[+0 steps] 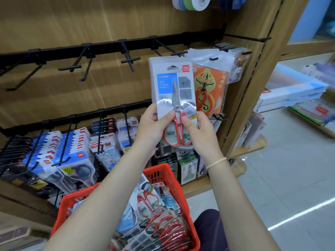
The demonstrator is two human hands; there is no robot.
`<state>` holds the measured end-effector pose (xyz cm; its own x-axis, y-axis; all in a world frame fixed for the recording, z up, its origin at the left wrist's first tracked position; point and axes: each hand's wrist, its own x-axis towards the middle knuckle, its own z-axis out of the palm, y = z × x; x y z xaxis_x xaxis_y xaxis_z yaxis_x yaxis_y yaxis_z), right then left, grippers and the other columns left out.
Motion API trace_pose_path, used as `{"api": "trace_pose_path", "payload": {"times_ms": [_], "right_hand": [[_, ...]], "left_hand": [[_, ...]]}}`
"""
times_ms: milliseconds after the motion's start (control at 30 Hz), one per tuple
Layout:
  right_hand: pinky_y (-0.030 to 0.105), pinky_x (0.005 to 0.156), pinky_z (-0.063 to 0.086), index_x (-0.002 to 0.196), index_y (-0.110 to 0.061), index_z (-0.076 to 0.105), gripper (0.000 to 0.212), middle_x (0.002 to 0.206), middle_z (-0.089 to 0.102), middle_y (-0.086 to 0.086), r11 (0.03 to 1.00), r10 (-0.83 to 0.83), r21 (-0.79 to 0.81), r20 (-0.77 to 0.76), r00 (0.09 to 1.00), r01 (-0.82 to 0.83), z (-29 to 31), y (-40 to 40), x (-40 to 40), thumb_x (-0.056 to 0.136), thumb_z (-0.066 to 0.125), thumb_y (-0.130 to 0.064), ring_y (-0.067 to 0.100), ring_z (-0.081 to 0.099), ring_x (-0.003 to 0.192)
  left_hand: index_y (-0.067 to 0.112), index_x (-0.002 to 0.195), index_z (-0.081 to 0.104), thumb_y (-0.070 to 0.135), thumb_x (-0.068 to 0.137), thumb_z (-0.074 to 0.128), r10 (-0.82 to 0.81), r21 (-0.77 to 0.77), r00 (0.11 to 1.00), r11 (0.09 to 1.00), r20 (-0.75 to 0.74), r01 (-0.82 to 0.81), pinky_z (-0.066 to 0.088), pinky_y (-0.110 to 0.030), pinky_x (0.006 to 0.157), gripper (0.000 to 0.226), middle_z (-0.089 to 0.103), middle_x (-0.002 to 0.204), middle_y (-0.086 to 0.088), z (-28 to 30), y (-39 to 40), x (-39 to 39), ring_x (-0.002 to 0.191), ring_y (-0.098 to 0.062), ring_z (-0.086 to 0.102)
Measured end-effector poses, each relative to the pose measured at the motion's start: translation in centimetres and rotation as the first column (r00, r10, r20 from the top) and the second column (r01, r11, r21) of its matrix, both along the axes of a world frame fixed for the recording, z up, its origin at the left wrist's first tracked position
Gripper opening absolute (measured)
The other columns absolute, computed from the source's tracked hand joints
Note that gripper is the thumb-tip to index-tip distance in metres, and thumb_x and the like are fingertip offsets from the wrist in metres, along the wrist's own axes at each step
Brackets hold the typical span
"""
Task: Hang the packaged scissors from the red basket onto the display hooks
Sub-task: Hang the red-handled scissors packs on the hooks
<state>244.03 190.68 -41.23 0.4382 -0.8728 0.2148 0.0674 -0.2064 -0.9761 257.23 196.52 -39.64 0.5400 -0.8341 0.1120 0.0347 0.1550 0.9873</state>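
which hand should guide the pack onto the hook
Right, probably. Both hands grip the scissors pack low down, but the right hand sits on the side of the nearest bare hook, just above the pack's hang hole; the left hand can steady.

Held blister pack of red-handled scissors [173, 98]: red "deli" logo tag top right, blue panel reads "HOME"; smaller lines under it too blurred to read. Pale blue scissors pack in the red plastic basket [126, 222]: "SCISSORS" printed near its lower edge. Blue-and-white hanging packs on the lower left hooks [79, 161]: same red "deli" tag. Orange card pack hanging on the right [210, 91]: vertical Chinese characters, not legible.
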Motion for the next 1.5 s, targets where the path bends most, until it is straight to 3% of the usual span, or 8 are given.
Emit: {"api": "trace_pose_path", "payload": {"times_ms": [233,400,600,833,1033,1167,1367,1500], "right_hand": [[0.029,0.079,0.054,0.121,-0.016,0.054,0.029,0.097,0.068,-0.007,0.997,-0.070,0.015,0.026,0.997,0.069,0.2,-1.8,0.6,0.097,0.067,-0.026,0.007,0.067,0.085],[0.030,0.103,0.043,0.153,-0.048,0.023,0.070,0.148,0.040,-0.018,0.943,-0.100,-0.329,-0.142,0.985,0.048,-1.6,-3.4,0.9,0.101,0.059,-0.020,0.004,0.046,0.125],[0.025,0.104,0.030,0.157,-0.047,0.018,0.070,0.149,0.046,0.006,0.939,-0.088,-0.344,-0.286,0.954,-0.016,-2.8,-6.5,2.7,0.104,0.054,-0.019,0.016,0.040,0.135],[0.031,0.076,0.039,0.156,-0.050,0.015,0.070,0.077,0.034,-0.007,0.936,-0.118,-0.352,-0.363,0.924,-0.019,-2.4,-9.9,5.4,0.104,0.052,-0.021,0.009,0.040,0.068],[0.036,0.090,0.045,0.156,-0.051,0.020,0.067,0.113,0.046,0.007,0.940,-0.122,-0.341,-0.411,0.903,-0.028,-2.2,-9.6,5.5,0.103,0.055,-0.031,0.023,0.051,0.095],[0.035,0.099,0.045,0.153,-0.039,0.037,0.057,0.131,0.045,0.010,0.943,-0.132,-0.332,-0.378,0.916,-0.001,-2.8,-7.3,4.6,0.100,0.060,-0.035,0.026,0.055,0.107],[0.022,0.071,0.050,0.105,-0.019,0.063,0.020,0.090,0.063,0.000,0.985,0.042,-0.138,-0.385,0.922,-0.103,-6.5,-0.7,3.9,0.097,0.064,-0.037,0.015,0.062,0.083],[0.031,0.074,0.048,0.087,-0.014,0.063,0.027,0.079,0.060,-0.003,0.919,0.366,0.149,-0.668,0.648,-0.365,-12.2,2.1,5.0,0.095,0.068,-0.039,0.014,0.058,0.075]], "left_hand": [[0.016,0.126,0.063,0.016,0.096,0.071,0.003,0.056,0.997,0.998,0.081,-0.008,0.058,-0.039,0.098,0.031,0.076,0.115,-0.002,0.2,-1.7,0.8,0.107,-0.019,0.073],[0.047,0.155,0.019,0.029,0.098,0.069,0.089,0.006,0.838,0.994,0.539,-0.110,0.059,-0.027,0.066,0.079,0.074,0.106,0.003,-1.3,-1.5,1.9,0.079,-0.008,0.072],[0.053,0.157,0.017,0.033,0.099,0.065,0.004,0.116,0.708,0.986,0.706,-0.121,0.041,-0.033,0.056,0.078,0.061,0.077,-0.020,-2.1,-3.4,4.3,0.051,-0.012,0.044],[0.060,0.155,0.013,0.034,0.099,0.065,0.008,0.166,0.726,0.972,0.688,-0.167,0.053,-0.042,0.061,0.080,0.063,0.090,-0.021,-1.8,-6.0,6.3,0.065,-0.033,0.057],[0.057,0.156,0.014,0.033,0.102,0.062,-0.045,0.214,0.756,0.969,0.653,-0.127,0.045,-0.030,0.056,0.076,0.063,0.078,-0.010,-1.7,-5.8,7.0,0.059,-0.019,0.049],[0.039,0.157,0.032,0.039,0.101,0.061,-0.048,0.229,0.751,0.963,0.658,-0.139,0.051,-0.028,0.091,0.063,0.057,0.125,0.006,-2.5,-3.4,6.6,0.112,-0.017,0.060],[0.035,0.101,0.067,0.031,0.100,0.065,0.077,0.221,0.806,0.943,0.587,-0.251,0.048,-0.021,0.072,0.004,0.067,0.089,0.007,-8.5,6.4,5.1,0.079,-0.002,0.060],[0.024,0.074,0.067,0.038,0.095,0.071,0.109,0.486,0.895,0.808,0.433,-0.334,0.050,-0.042,0.070,0.026,0.066,0.068,-0.001,-16.0,12.7,5.8,0.072,-0.028,0.066]]}}
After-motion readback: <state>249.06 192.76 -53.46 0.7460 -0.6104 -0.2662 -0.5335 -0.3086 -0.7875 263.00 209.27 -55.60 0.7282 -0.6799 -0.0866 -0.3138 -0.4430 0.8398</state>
